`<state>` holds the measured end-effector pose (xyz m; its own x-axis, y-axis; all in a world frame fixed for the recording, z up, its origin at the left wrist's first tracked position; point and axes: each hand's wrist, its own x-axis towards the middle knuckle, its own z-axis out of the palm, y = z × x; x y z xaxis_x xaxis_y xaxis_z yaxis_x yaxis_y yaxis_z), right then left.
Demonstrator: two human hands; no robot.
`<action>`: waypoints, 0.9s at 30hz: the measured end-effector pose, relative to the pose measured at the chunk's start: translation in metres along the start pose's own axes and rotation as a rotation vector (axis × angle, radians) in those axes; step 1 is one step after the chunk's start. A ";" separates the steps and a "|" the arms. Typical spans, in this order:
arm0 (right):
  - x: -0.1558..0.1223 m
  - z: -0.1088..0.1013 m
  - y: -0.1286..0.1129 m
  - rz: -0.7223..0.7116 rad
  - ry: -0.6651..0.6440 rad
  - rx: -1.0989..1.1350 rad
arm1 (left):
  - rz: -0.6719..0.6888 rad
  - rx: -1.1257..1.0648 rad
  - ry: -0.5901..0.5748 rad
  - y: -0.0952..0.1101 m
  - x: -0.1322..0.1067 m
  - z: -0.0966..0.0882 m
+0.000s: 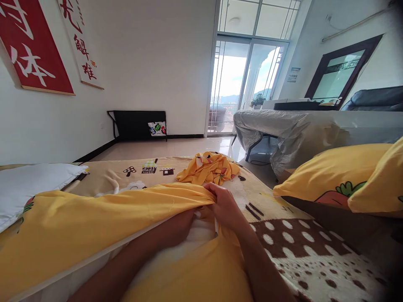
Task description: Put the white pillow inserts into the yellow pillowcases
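A yellow pillowcase (78, 226) lies across the bed in front of me with a white pillow (201, 235) showing at its opening. My right hand (225, 205) pinches the upper edge of the yellow cloth at the opening, fingers closed. My left hand (181, 228) reaches under that cloth into the opening; its fingers are mostly hidden against the white pillow. A crumpled yellow cloth (209, 167) with a cartoon print lies further out on the bed.
A beige and brown patterned blanket (299, 251) covers the bed. A bare white pillow (28, 184) lies at the left, two yellow pillows (333, 176) at the right. Beyond are a plastic-covered table (292, 126), a glass balcony door (233, 84) and a black rack (138, 123).
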<state>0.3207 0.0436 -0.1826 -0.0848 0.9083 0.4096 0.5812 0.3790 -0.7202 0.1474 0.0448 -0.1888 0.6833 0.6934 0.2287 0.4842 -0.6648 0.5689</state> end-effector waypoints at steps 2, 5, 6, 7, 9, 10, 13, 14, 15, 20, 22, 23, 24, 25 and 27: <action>-0.001 -0.005 -0.001 -0.011 -0.025 -0.027 | -0.017 0.002 -0.013 0.000 0.000 0.000; -0.002 -0.008 -0.002 -0.017 -0.073 -0.049 | -0.039 -0.003 -0.059 -0.003 0.000 0.000; -0.002 -0.009 -0.002 -0.011 -0.083 -0.049 | -0.027 -0.018 -0.072 -0.003 0.000 0.001; -0.002 -0.008 -0.002 -0.003 -0.085 -0.049 | -0.004 -0.039 -0.083 -0.004 0.001 0.002; -0.001 -0.006 -0.001 0.021 -0.057 -0.058 | 0.029 -0.106 -0.088 -0.005 0.003 0.005; -0.001 -0.005 -0.001 0.035 -0.038 -0.069 | 0.017 -0.159 -0.084 -0.005 0.004 0.007; 0.000 -0.002 -0.001 0.043 -0.003 -0.077 | -0.118 -0.407 -0.058 -0.002 0.008 0.012; 0.000 -0.001 -0.001 0.034 0.007 -0.063 | -0.162 -0.494 -0.040 -0.001 0.009 0.013; -0.001 0.001 -0.001 0.024 0.022 -0.048 | -0.190 -0.562 -0.018 0.001 0.009 0.014; -0.002 0.006 -0.008 0.018 0.156 0.006 | -0.190 -0.632 0.058 0.007 0.006 0.012; -0.003 0.008 -0.010 0.022 0.180 0.016 | -0.174 -0.592 0.076 0.006 0.004 0.011; -0.003 0.008 -0.010 0.026 0.186 0.015 | -0.171 -0.567 0.087 0.005 0.004 0.011; -0.003 0.008 -0.010 0.032 0.187 0.015 | -0.174 -0.548 0.097 0.003 0.004 0.011; -0.003 0.008 -0.010 0.039 0.181 0.019 | -0.180 -0.538 0.107 0.001 0.004 0.011; -0.002 0.008 -0.008 0.050 0.154 0.037 | -0.185 -0.533 0.110 -0.003 0.004 0.012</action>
<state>0.3097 0.0405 -0.1821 0.0701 0.8896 0.4514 0.5509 0.3427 -0.7610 0.1559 0.0461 -0.1990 0.5390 0.8285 0.1523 0.2285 -0.3178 0.9202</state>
